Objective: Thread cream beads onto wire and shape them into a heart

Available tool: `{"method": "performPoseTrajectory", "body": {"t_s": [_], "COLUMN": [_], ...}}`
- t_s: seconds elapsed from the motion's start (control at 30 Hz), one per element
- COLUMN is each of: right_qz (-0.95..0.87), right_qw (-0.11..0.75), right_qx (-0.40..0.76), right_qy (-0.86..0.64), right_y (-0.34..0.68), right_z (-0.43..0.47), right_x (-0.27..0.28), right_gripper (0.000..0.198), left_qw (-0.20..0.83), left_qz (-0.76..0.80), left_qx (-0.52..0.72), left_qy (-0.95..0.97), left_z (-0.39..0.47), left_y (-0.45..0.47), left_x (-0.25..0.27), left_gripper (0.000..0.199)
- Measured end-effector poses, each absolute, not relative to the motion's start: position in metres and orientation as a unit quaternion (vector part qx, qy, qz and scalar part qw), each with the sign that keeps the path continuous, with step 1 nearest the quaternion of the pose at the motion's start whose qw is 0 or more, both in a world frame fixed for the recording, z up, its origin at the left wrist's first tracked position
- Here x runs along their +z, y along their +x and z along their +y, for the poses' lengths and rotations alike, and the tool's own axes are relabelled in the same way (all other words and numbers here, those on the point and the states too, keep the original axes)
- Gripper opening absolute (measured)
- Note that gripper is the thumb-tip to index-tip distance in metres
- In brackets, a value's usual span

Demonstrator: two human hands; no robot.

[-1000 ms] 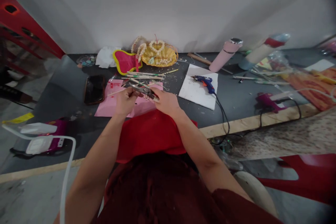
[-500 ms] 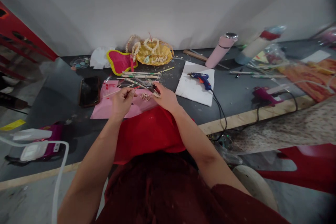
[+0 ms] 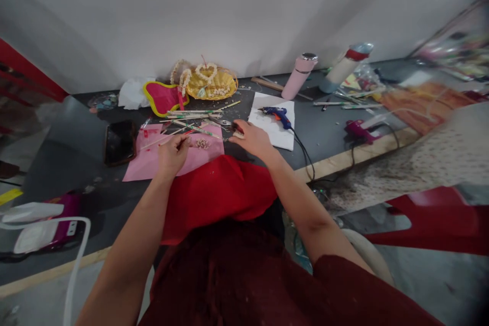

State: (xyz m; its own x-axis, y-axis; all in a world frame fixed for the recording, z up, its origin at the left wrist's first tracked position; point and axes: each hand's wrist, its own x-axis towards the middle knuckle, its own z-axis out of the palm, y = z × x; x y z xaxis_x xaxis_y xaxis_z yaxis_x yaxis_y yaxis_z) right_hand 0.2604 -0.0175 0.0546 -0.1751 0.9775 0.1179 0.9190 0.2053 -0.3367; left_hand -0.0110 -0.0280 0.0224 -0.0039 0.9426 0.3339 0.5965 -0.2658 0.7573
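Note:
My left hand (image 3: 173, 154) is closed in a pinch above a sheet of pink paper (image 3: 141, 165); whatever sits between its fingertips is too small to make out. Just right of those fingers, a little heap of small beige pieces (image 3: 202, 143) lies on the paper. My right hand (image 3: 252, 140) is closed round the handles of metal pliers (image 3: 225, 123), whose jaws point left over thin printed sticks (image 3: 196, 127). Its fingers partly hide the handles. Below both hands a red cloth (image 3: 217, 196) covers my lap.
Behind the sticks stand a yellow basket (image 3: 229, 90) with beaded loops and a red pouch (image 3: 162, 99) edged in yellow. To the right, a blue glue gun (image 3: 278, 116) rests on a white board (image 3: 263, 132), near a pink bottle (image 3: 298, 79). A phone (image 3: 120, 141) lies left.
My right hand has moved right, away from the left hand and the heap, carrying the pliers. My left hand keeps its pinch. The view has shifted slightly.

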Motion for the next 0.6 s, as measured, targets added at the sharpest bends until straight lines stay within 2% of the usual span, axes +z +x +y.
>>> {"method": "performPoseTrajectory", "body": {"t_s": [0.3, 0.5, 0.6], "right_qz": [-0.720, -0.691, -0.643], "right_qw": [0.071, 0.138, 0.127], "right_qx": [0.020, -0.051, -0.051], "right_qy": [-0.690, -0.708, -0.753], "right_y": [0.329, 0.372, 0.398], "right_z": [-0.033, -0.018, -0.005], "right_x": [0.045, 0.040, 0.034], "right_gripper": [0.062, 0.043, 0.046], "left_qw": [0.187, 0.181, 0.187], "left_qz": [0.576, 0.579, 0.586], "left_qx": [0.401, 0.395, 0.390], "left_qy": [0.687, 0.690, 0.685], "left_z": [-0.028, -0.028, -0.028], "left_y": [-0.008, -0.009, -0.009], "left_x": [0.020, 0.020, 0.021], "left_gripper": [0.019, 0.020, 0.020]}}
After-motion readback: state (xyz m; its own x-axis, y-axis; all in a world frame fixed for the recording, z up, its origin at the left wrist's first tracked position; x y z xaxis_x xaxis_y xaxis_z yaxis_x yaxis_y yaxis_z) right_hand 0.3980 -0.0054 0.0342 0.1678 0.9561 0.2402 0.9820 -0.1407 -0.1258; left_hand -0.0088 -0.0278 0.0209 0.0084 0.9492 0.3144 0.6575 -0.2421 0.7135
